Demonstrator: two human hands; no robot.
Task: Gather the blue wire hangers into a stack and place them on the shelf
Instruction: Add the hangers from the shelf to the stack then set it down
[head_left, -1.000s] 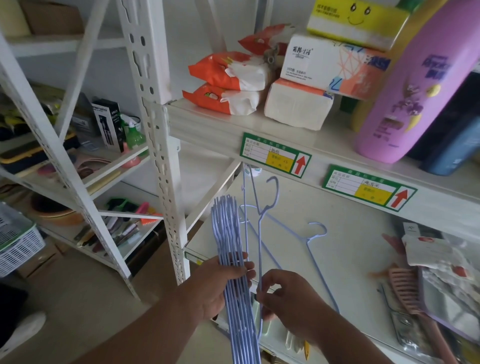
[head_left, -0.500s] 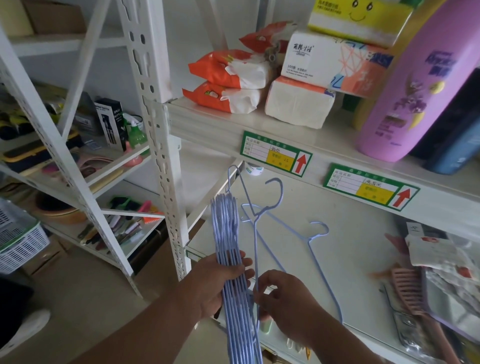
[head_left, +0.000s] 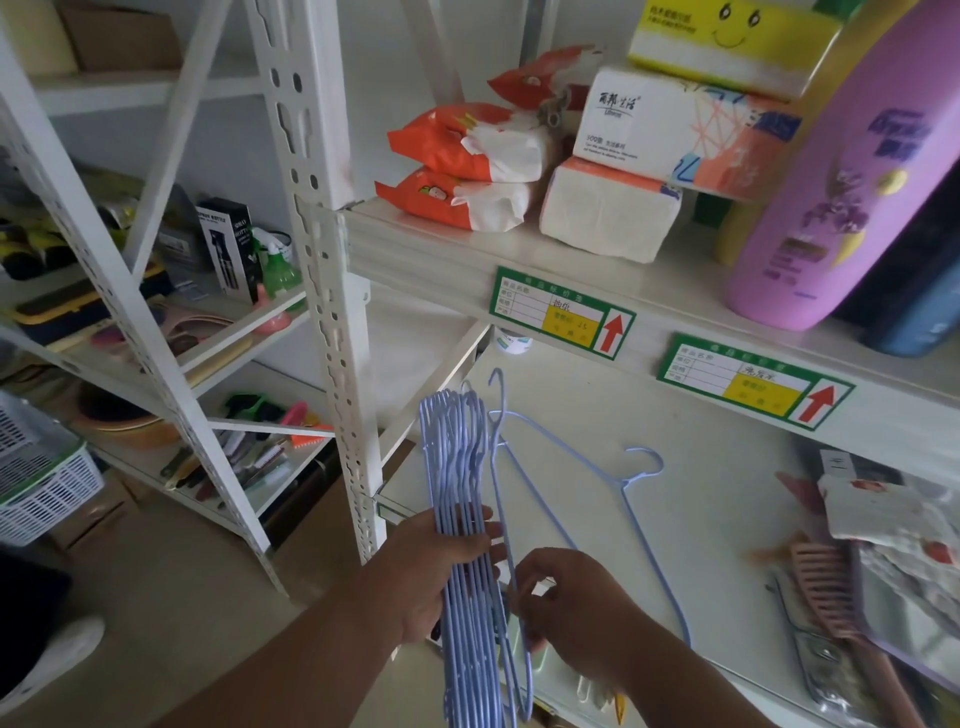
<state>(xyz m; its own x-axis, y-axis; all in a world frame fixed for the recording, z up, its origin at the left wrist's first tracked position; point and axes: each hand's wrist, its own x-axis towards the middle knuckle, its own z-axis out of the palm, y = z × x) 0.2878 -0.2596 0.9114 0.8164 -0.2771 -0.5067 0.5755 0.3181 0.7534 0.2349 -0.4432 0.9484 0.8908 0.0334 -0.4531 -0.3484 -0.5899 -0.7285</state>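
Observation:
My left hand (head_left: 441, 571) grips a tight bundle of several blue wire hangers (head_left: 457, 467), held upright with the hooks at the top, in front of the white shelf (head_left: 727, 545). My right hand (head_left: 566, 608) pinches one more blue hanger (head_left: 501, 467) right beside the bundle; its hook rises above the others. Another blue hanger (head_left: 639, 509) lies flat on the shelf to the right, apart from both hands.
A white slotted upright post (head_left: 332, 312) stands just left of the bundle. Pink combs (head_left: 826, 587) and packets lie at the shelf's right end. The shelf above holds tissue packs (head_left: 608, 213) and a purple bottle (head_left: 831, 197). Racks with small goods and a basket (head_left: 41, 483) are at left.
The single hanger in my right hand has come closer to the bundle and sunk a little; its hook now stands just right of the bundled hooks. The bundle has hardly moved.

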